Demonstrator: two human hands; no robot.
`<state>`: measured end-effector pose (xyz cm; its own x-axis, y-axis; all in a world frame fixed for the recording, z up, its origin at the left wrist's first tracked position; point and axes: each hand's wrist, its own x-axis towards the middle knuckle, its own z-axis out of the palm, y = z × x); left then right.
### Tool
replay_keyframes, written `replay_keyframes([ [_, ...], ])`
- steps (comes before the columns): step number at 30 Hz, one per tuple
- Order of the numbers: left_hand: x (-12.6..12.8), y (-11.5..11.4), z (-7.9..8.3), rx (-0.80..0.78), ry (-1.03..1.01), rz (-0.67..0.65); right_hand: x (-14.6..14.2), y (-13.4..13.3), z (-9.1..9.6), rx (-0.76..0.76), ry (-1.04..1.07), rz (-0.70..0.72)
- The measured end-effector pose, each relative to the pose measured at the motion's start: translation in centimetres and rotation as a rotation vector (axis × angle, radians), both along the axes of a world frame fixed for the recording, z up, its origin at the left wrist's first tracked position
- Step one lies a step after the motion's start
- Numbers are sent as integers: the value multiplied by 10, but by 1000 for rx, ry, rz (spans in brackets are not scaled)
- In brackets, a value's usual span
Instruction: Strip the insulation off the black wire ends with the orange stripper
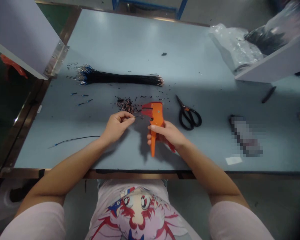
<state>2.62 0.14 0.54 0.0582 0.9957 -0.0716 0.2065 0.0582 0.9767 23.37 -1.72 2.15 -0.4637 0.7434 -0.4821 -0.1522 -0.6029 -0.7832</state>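
My left hand (pixel 120 125) is closed in a pinch on a thin black wire (pixel 77 138). The wire trails back under my wrist to a blue-sleeved end at the left, and its other end pokes out past my fingertips. Wrapped around the handles of an orange wire stripper (pixel 158 115) is my right hand (pixel 165 133). The stripper's red jaws point left, close to the wire's tip; whether they touch cannot be made out. Just beyond my left fingers lies a pile of wire scraps (pixel 126 105).
A bundle of black wires (pixel 122 78) lies farther back. Black-handled scissors (pixel 189 115) rest right of the stripper. A blurred-out object (pixel 246 135), a white label (pixel 233 161) and a black pen-like item (pixel 268 94) are at the right. Clear plastic bags (pixel 236 45) sit by the right panel.
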Motion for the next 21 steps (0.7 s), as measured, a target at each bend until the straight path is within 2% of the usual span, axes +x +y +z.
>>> replay_keyframes([
  [3,-2,2,0,37,11,27,1,4,-3,-73,35,26],
  [7,-3,1,6,161,45,74,0,1,-4,-23,237,1],
  [9,-3,0,9,205,43,113,-2,-3,-4,12,263,-4],
  [15,-2,-5,16,244,38,137,-10,-11,-7,63,102,-40],
  [19,-1,-7,17,245,42,119,1,-11,9,103,-94,-24],
  [21,-1,-7,16,248,35,130,8,-10,18,184,-90,6],
])
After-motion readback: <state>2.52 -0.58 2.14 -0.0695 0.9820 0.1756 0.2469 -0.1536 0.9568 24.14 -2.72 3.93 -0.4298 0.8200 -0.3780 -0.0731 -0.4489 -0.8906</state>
